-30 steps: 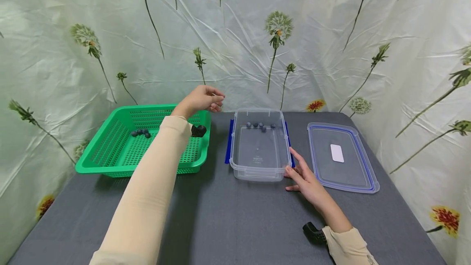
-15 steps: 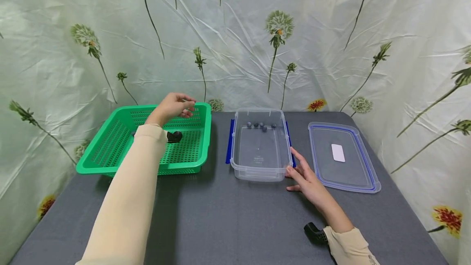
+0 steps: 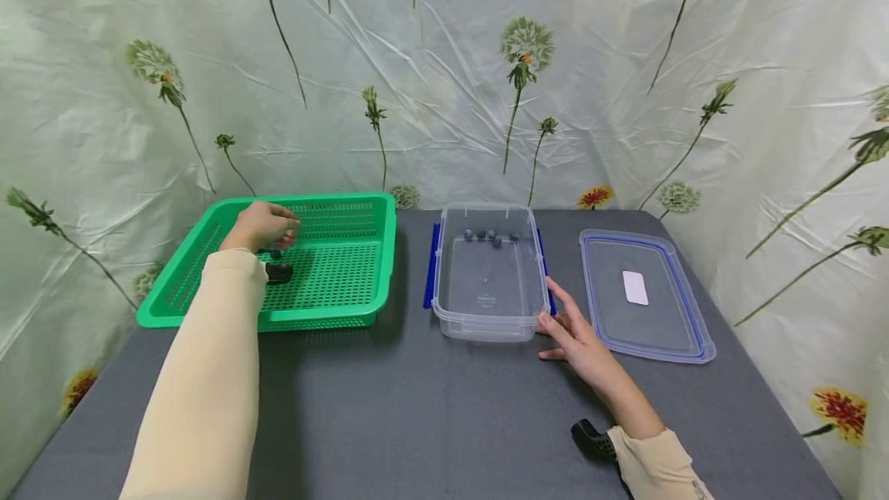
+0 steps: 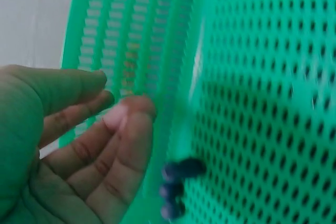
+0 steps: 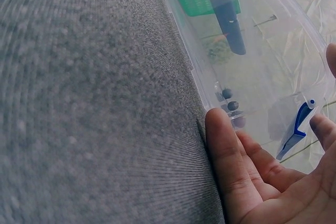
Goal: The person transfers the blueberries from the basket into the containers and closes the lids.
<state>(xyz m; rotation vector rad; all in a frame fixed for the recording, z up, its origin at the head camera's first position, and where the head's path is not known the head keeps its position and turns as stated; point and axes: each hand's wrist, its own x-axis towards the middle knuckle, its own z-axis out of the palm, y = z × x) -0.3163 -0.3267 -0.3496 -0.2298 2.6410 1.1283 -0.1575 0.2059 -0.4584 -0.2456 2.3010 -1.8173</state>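
Observation:
My left hand (image 3: 262, 226) hovers inside the green perforated basket (image 3: 385, 268), fingers loosely bent with nothing between them. Several dark blueberries (image 4: 171, 190) lie on the basket floor just beside the fingertips in the left wrist view; in the head view the hand and wrist mostly hide them. A clear plastic container (image 3: 486, 328) with blue side clips stands uncovered at the middle, and several blueberries (image 3: 496, 242) sit toward its far end. My right hand (image 3: 576, 338) rests against its near right corner, thumb and fingers fairly straight and touching the wall.
To the right of the container lies its clear lid (image 3: 670, 303) with a blue seal and a white label (image 3: 635, 288). Grey cloth (image 3: 430, 415) covers the table. Behind everything hangs a floral curtain (image 3: 444, 99).
My left hand has moved left and down, from between the basket and the container into the basket. The right hand stays at the container's corner.

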